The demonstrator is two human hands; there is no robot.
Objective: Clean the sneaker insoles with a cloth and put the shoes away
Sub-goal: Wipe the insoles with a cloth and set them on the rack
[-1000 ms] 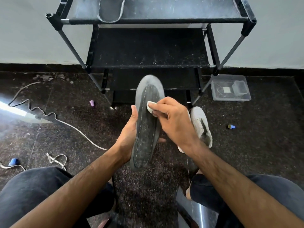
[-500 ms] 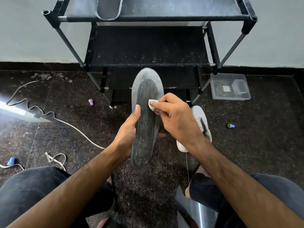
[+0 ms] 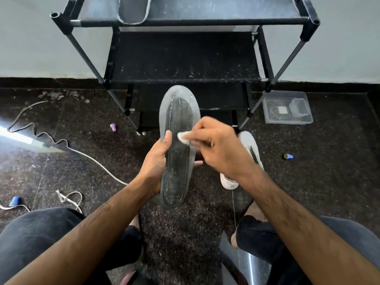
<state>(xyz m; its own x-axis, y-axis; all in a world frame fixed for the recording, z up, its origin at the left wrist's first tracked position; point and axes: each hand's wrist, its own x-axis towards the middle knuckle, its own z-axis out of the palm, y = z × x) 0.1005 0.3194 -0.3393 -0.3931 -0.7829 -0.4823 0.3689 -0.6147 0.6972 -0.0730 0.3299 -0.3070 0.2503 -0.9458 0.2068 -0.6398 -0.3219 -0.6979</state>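
Note:
My left hand (image 3: 157,165) grips a long grey insole (image 3: 178,124) from its left edge, thumb on top, toe end pointing away from me. My right hand (image 3: 218,147) pinches a small white cloth (image 3: 183,137) and presses it on the insole's middle. A white sneaker (image 3: 249,149) lies on the floor just right of the insole, partly hidden behind my right hand. A second insole (image 3: 132,10) lies on the top shelf of the black shoe rack (image 3: 185,56).
A clear plastic box (image 3: 287,108) sits on the dark floor right of the rack. A white cable (image 3: 61,142) runs across the floor at left, with a white lace (image 3: 70,197) nearby. Small caps (image 3: 113,127) (image 3: 287,156) (image 3: 15,200) lie scattered. My knees fill the lower corners.
My right hand with the cloth has slid back along the insole toward me and to the left. The left hand keeps the same grip.

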